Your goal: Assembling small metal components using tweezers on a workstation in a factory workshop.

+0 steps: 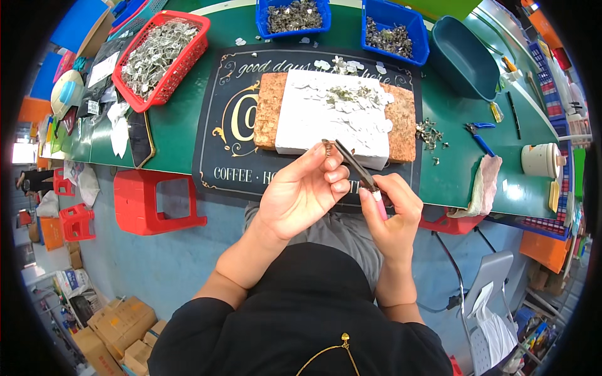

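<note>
Between the thumb and fingers of my left hand (307,191) is a small metal piece (327,148), too small to make out fully. My right hand (395,210) grips pliers with pink handles (379,203). Their long dark jaws (352,161) slant up to the left, their tips close beside the metal piece; whether they touch it I cannot tell. Just beyond both hands lies a white block (301,119), with many small white and metallic pieces (354,97) spread over its top. Brown cork-like blocks show at its left (271,103) and right (401,122).
A black printed mat (216,141) lies under the blocks on the green table (172,141). A red basket (160,94) of metal parts stands left; blue bins (291,31) of parts sit at the back. Blue-handled cutters (481,138), a cloth (484,185) and a white canister (539,160) are right.
</note>
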`<state>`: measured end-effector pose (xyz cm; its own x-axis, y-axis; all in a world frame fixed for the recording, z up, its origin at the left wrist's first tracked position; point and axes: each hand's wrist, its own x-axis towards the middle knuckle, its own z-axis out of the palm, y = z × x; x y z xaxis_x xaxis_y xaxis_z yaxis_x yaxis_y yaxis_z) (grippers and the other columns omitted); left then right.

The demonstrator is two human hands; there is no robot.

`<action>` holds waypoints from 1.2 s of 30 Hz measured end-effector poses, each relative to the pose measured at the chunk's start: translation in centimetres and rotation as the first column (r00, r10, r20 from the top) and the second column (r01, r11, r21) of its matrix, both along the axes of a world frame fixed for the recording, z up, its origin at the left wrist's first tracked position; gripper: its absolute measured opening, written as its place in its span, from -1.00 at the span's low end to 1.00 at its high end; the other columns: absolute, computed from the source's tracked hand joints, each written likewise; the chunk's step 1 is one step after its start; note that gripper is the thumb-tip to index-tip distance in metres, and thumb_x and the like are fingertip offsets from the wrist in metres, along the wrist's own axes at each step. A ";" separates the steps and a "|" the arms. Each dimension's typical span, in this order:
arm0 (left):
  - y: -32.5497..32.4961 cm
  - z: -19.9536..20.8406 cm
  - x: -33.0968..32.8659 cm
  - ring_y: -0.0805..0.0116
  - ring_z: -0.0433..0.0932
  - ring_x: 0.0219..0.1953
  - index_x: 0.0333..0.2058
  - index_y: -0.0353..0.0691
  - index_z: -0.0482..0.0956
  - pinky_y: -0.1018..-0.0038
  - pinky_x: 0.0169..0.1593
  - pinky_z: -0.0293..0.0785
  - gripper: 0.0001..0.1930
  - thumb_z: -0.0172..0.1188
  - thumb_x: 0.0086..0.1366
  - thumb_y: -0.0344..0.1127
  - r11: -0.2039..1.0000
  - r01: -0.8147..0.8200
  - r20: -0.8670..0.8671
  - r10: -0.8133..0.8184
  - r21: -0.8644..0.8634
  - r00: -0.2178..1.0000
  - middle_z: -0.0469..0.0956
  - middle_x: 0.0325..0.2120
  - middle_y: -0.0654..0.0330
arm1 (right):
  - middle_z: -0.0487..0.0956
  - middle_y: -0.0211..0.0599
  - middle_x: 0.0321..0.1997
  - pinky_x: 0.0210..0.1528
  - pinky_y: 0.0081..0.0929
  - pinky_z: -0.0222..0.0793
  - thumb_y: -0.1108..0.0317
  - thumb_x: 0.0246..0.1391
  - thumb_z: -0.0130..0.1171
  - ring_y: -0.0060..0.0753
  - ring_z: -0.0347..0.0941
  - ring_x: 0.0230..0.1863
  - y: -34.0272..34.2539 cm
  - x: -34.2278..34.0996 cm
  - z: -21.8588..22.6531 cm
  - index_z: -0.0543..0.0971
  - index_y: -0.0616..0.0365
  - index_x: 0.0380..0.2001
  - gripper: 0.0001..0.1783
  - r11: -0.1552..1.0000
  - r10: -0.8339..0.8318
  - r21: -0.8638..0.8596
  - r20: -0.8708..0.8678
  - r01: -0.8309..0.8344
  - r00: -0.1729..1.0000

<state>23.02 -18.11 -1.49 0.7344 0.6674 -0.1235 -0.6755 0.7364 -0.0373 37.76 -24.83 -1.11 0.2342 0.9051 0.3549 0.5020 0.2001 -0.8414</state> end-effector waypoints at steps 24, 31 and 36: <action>0.3 0.1 0.0 0.59 0.33 -0.54 -0.45 -0.32 0.46 0.69 -0.44 0.24 -0.81 0.06 0.27 -0.31 0.545 0.020 -0.496 0.747 0.838 0.442 0.45 -0.53 0.22 | 0.42 -0.37 -0.63 -0.59 -0.70 0.05 0.50 -0.11 0.18 -0.69 0.25 -0.60 -0.4 0.2 0.5 0.53 0.38 -0.48 -0.87 0.966 0.093 -0.216 -0.217 -0.141 0.972; 0.3 -0.1 0.0 0.61 0.35 -0.53 -0.46 -0.32 0.46 0.69 -0.42 0.28 -0.81 0.07 0.26 -0.32 0.518 0.020 -0.480 0.776 0.855 0.410 0.48 -0.50 0.20 | 0.43 -0.39 -0.60 -0.57 -0.73 0.06 0.52 -0.07 0.15 -0.71 0.25 -0.58 -0.4 0.2 0.0 0.54 0.38 -0.47 -0.90 0.955 0.110 -0.232 -0.296 -0.183 0.949; 0.3 -0.3 0.2 0.61 0.35 -0.54 -0.47 -0.31 0.47 0.70 -0.44 0.27 -0.82 0.07 0.26 -0.34 0.512 0.003 -0.470 0.784 0.859 0.405 0.48 -0.50 0.20 | 0.43 -0.39 -0.60 -0.56 -0.72 0.07 0.52 -0.06 0.15 -0.70 0.25 -0.58 -0.4 0.2 0.0 0.54 0.38 -0.46 -0.89 0.954 0.113 -0.236 -0.288 -0.185 0.951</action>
